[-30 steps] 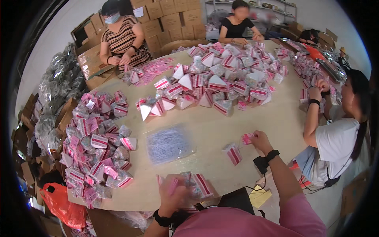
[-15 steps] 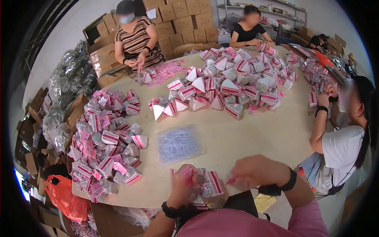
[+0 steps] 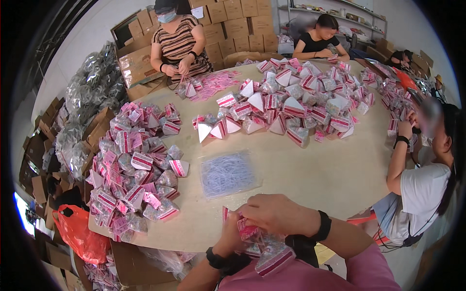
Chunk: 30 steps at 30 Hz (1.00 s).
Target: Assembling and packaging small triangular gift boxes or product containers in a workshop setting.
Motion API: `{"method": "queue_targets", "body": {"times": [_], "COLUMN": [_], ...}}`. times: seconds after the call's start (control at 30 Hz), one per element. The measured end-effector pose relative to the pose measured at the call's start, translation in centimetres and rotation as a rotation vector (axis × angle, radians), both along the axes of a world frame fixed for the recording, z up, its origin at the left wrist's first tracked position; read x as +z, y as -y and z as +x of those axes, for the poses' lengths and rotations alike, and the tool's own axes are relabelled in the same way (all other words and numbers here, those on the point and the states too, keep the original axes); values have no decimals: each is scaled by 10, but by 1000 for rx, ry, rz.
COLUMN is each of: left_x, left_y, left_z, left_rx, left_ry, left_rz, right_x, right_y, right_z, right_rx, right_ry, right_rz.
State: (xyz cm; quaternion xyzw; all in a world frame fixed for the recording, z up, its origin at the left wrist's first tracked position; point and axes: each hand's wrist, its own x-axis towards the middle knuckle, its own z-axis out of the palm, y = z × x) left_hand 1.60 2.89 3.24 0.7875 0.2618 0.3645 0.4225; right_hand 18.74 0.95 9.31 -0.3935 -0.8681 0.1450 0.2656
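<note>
My left hand [image 3: 232, 236] is closed around the gathered tops of small clear bags with pink-and-white striped cards [image 3: 274, 259], which hang at the table's near edge. The bags' contents look like small pale pieces. A pink printed tag [image 3: 249, 233] shows between my hands. My right hand [image 3: 275, 213] has come over to the left one, its fingers bent together at the tag and bag tops. What its fingertips pinch is hidden. Just beyond my hands lies a flat clear bag of thin whitish plastic strings [image 3: 228, 175].
Heaps of filled bags lie at the left [image 3: 141, 167] and across the far middle [image 3: 286, 104] of the table [image 3: 310, 169]. Co-workers handle bags at the far side and right. A red plastic bag [image 3: 82, 237] hangs by the left edge; cartons [image 3: 233, 24] are stacked behind.
My right hand has moved left, from apart to meeting my left hand at the bag tops. The hanging bags have swung lower and toward me. The view has shifted slightly.
</note>
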Motion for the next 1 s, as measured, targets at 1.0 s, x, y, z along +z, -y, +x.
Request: {"method": "queue_targets", "body": {"times": [1.0], "left_x": [-42], "left_y": [-21], "left_z": [9], "left_rx": [-199], "left_ry": [397], "left_rz": [-1085], "right_x": [-142], "right_y": [-147], "right_z": [207], "right_rx": [-1080], "right_ry": [184], "right_rz": [17]}}
